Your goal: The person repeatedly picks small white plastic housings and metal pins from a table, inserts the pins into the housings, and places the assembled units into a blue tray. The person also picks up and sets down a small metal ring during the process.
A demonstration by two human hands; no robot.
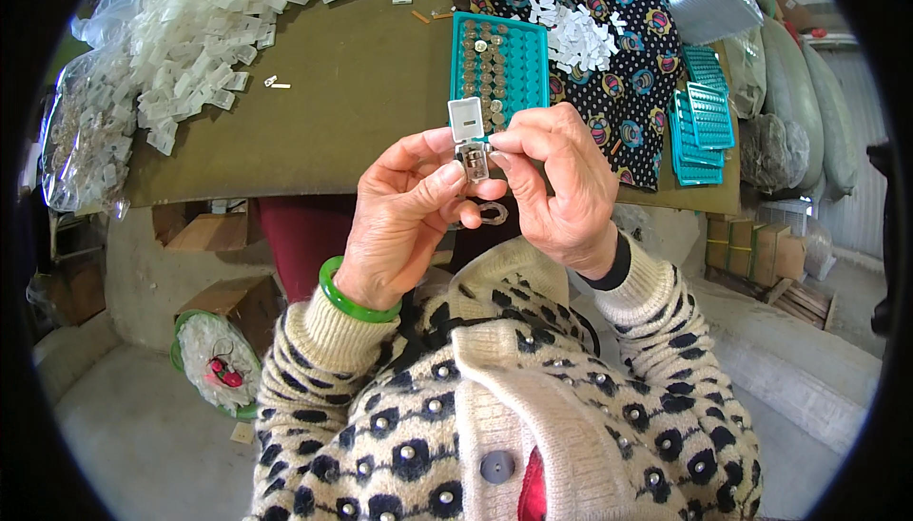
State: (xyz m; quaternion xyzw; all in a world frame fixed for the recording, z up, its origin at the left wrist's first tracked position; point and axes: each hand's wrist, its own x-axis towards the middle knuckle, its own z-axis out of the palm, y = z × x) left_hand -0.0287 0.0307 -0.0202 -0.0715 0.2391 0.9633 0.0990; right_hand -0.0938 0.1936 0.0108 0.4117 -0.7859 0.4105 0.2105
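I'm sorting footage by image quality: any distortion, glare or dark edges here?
Head view: the front edge of the table bends, and the corners go black; head view: light washes out a patch at upper right, and the clear bag glints at left.

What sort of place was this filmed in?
Probably a small workshop: a large heap of whitish plastic cases, a teal tray partly filled with small round parts, and bulging sacks beside the table.
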